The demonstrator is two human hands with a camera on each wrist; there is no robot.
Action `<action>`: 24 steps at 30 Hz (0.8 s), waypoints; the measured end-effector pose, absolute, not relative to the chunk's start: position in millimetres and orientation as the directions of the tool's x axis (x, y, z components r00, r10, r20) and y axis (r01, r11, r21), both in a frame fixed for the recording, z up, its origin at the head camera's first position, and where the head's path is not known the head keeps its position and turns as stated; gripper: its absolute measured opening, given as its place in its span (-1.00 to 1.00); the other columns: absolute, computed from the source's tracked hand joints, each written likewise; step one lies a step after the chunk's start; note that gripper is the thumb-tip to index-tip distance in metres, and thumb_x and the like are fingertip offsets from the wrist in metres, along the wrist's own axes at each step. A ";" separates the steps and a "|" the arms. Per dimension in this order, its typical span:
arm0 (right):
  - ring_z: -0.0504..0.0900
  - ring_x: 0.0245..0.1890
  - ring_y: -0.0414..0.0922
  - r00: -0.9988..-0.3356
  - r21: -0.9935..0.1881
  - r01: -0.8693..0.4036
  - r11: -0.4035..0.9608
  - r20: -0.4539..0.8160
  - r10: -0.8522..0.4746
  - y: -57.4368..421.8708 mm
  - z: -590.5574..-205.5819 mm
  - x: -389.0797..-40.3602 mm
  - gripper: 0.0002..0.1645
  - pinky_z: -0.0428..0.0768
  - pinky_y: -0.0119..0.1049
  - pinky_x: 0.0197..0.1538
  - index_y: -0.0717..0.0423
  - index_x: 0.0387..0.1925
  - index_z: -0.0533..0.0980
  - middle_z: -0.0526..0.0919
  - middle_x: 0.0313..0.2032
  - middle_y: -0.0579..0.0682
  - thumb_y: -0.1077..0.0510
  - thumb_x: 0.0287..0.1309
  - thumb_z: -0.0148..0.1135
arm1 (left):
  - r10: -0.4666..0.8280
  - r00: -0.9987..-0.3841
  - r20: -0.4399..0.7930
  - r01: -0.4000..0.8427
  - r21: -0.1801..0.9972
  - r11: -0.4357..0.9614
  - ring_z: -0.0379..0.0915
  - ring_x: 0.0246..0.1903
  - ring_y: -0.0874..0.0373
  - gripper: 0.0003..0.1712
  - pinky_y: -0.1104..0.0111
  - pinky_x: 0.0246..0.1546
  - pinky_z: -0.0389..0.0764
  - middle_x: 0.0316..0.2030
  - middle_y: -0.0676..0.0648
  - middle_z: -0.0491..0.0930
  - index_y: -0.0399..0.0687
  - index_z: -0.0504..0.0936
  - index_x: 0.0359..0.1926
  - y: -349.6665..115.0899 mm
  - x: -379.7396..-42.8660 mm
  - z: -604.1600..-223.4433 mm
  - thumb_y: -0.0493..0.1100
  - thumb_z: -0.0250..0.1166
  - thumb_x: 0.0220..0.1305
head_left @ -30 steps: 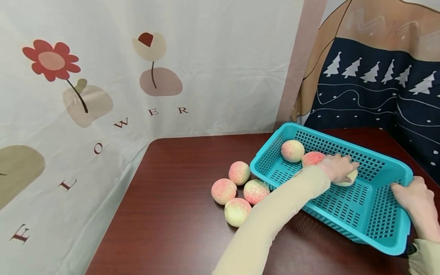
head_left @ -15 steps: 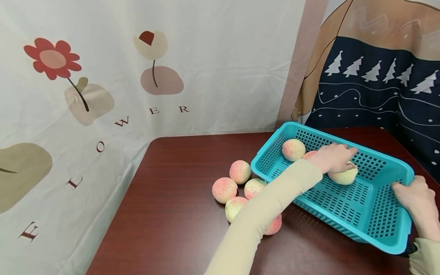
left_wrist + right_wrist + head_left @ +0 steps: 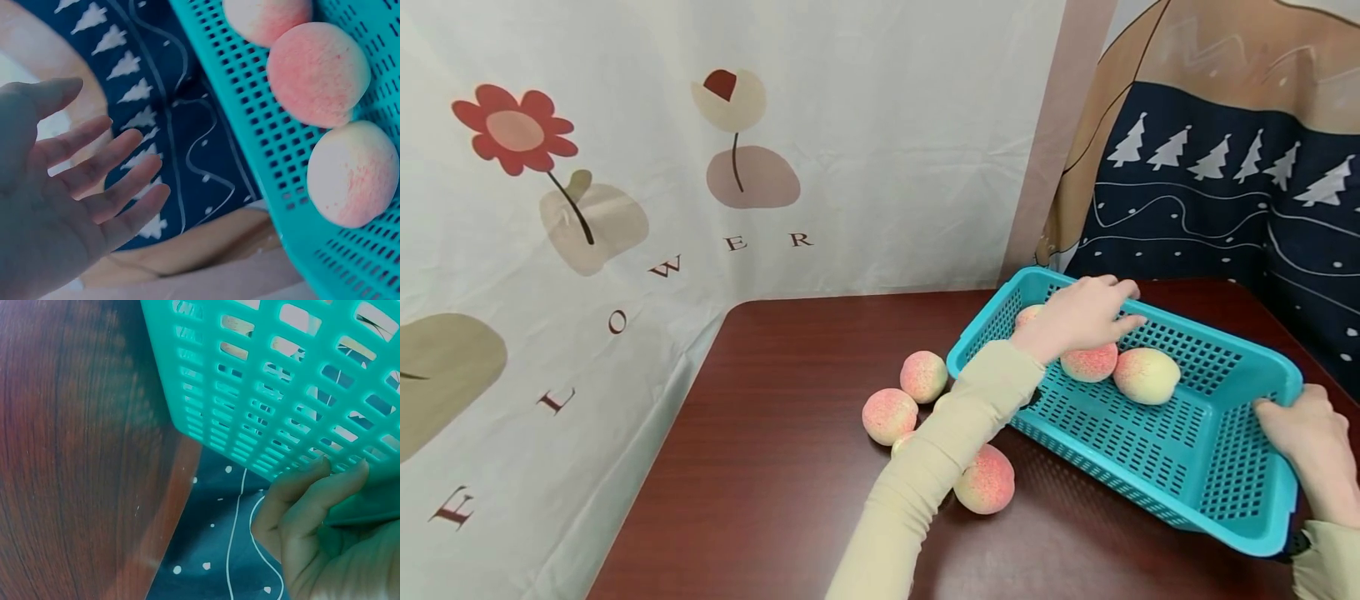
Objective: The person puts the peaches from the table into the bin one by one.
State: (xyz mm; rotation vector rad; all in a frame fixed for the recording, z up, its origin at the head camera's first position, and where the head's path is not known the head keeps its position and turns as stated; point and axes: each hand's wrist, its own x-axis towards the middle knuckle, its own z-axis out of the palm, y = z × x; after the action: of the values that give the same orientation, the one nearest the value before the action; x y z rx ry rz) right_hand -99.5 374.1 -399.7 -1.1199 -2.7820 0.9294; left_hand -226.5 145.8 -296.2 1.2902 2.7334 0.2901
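Observation:
My left hand is over the far side of a turquoise plastic basket. Its fingers are spread and nothing is in it, as the left hand in the left wrist view also shows. Inside the basket lie three pink-and-cream peaches: one peach partly behind the hand, a redder peach and a paler peach touching side by side. At the basket's right end my right hand grips the rim, thumb inside; the right wrist view shows its curled fingers against the outer wall.
Left of the basket, several more peaches sit on the dark red-brown table, among them a peach, a peach and a redder peach. My left sleeve partly covers this group. A printed cloth hangs behind the table.
My left hand has let go of the paler peach in the basket and moved up and to the left, away from it. The right hand keeps its grip on the basket's end.

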 end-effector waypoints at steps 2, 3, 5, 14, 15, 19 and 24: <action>0.49 -0.34 0.45 -0.747 -0.523 0.631 0.573 -0.209 0.631 373.9 -399.4 -99.6 -0.26 0.58 0.10 -0.46 0.68 0.26 -0.19 0.17 -0.06 0.68 0.21 0.28 -0.24 | 0.760 -0.649 0.012 0.742 0.229 0.630 0.43 -0.01 0.39 -0.53 0.58 -0.04 0.46 0.13 0.18 0.47 0.21 0.39 0.24 134.9 -224.9 -292.7 0.18 -0.01 0.40; 0.49 -0.33 0.45 -0.747 -0.521 0.631 0.575 -0.208 0.631 373.6 -399.0 -100.0 -0.26 0.58 0.09 -0.47 0.68 0.26 -0.19 0.17 -0.06 0.68 0.21 0.28 -0.24 | 0.757 -0.653 0.025 0.741 0.229 0.631 0.44 -0.02 0.39 -0.53 0.58 -0.05 0.47 0.12 0.16 0.48 0.20 0.39 0.23 129.5 -223.9 -291.1 0.18 -0.01 0.40; 0.50 -0.35 0.44 -0.749 -0.523 0.629 0.576 -0.208 0.629 372.9 -398.5 -100.0 -0.26 0.57 0.05 -0.51 0.68 0.26 -0.19 0.17 -0.07 0.68 0.21 0.28 -0.24 | 0.750 -0.660 0.042 0.737 0.223 0.637 0.46 -0.03 0.38 -0.53 0.57 -0.07 0.48 0.11 0.15 0.49 0.19 0.39 0.24 118.8 -221.8 -289.1 0.18 -0.01 0.40; 0.55 -0.45 0.39 -0.754 -0.536 0.624 0.569 -0.221 0.619 368.3 -398.3 -97.6 -0.25 0.56 -0.05 -0.60 0.67 0.27 -0.22 0.18 -0.09 0.67 0.19 0.29 -0.24 | 0.702 -0.707 0.086 0.699 0.243 0.673 0.45 0.09 0.27 -0.51 0.45 0.04 0.50 0.16 0.07 0.49 0.07 0.43 0.22 59.7 -218.9 -295.8 0.16 0.00 0.41; 0.55 -0.45 0.38 -0.754 -0.536 0.624 0.569 -0.221 0.619 368.2 -398.5 -97.4 -0.25 0.56 -0.06 -0.61 0.66 0.27 -0.23 0.18 -0.08 0.67 0.19 0.29 -0.24 | 0.695 -0.713 0.093 0.693 0.239 0.680 0.47 0.05 0.26 -0.54 0.44 0.00 0.51 0.13 0.05 0.51 0.06 0.46 0.18 51.7 -218.6 -297.4 0.14 0.01 0.41; 0.54 -0.43 0.39 -0.750 -0.530 0.629 0.569 -0.219 0.625 368.8 -398.6 -97.5 -0.24 0.57 -0.02 -0.58 0.66 0.27 -0.23 0.17 -0.08 0.67 0.19 0.29 -0.25 | 0.644 -0.759 0.098 0.643 0.270 0.717 0.51 -0.05 0.23 -0.55 0.39 -0.10 0.55 0.06 0.02 0.55 0.02 0.49 0.14 20.8 -216.3 -304.6 0.14 0.06 0.38; 0.52 -0.40 0.40 -0.740 -0.521 0.641 0.564 -0.223 0.635 369.1 -398.2 -97.2 -0.24 0.58 0.03 -0.53 0.66 0.28 -0.24 0.16 -0.08 0.66 0.18 0.29 -0.27 | 0.591 -0.804 0.072 0.578 0.327 0.747 0.54 -0.06 0.14 -0.49 0.29 -0.11 0.58 0.07 -0.05 0.54 -0.06 0.48 0.17 -14.1 -210.7 -315.6 0.14 0.10 0.36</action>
State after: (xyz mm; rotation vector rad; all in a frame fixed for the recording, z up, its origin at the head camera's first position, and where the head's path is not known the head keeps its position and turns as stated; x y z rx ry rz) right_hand -97.2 369.1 -398.2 -1.1364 -2.7871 0.9357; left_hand -210.7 -14.1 -315.6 0.9713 2.9022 0.5245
